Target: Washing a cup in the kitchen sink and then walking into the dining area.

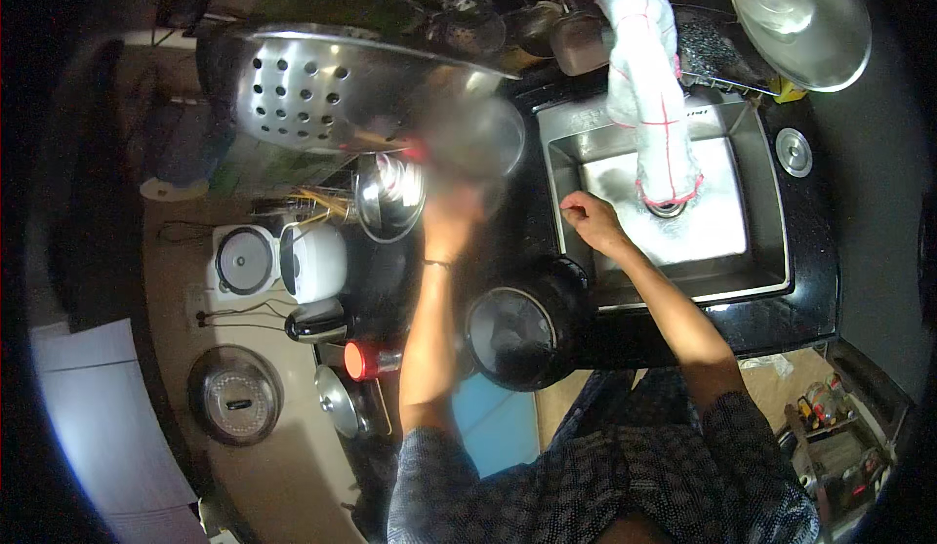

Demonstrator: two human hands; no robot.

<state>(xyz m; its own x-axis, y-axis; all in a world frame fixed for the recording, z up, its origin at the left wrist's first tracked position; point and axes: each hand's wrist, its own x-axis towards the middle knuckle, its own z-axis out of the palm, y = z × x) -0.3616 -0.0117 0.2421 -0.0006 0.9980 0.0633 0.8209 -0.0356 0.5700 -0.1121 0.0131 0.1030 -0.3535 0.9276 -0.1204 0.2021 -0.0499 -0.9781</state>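
Note:
My left hand (455,211) is blurred and reaches toward a blurred, clear or shiny round vessel (505,134) left of the sink; its grip cannot be told. Over the left edge of the stainless steel sink (758,200) is my right hand (591,220), its fingers curled and nothing visible in them. A white cloth with red lines (662,119) hangs down over the sink, its lower end above the drain. Close to my left hand is a shiny metal bowl (390,200). A black pot (512,335) stands between my forearms, near the counter's front edge.
At upper left is a perforated steel container (293,97). A rice cooker (315,262) with its lid raised, a red-lidded jar (364,360) and a lidded pan (340,401) stand left. A large metal bowl (805,24) is at upper right, and a drain cover (794,152) lies right of the sink.

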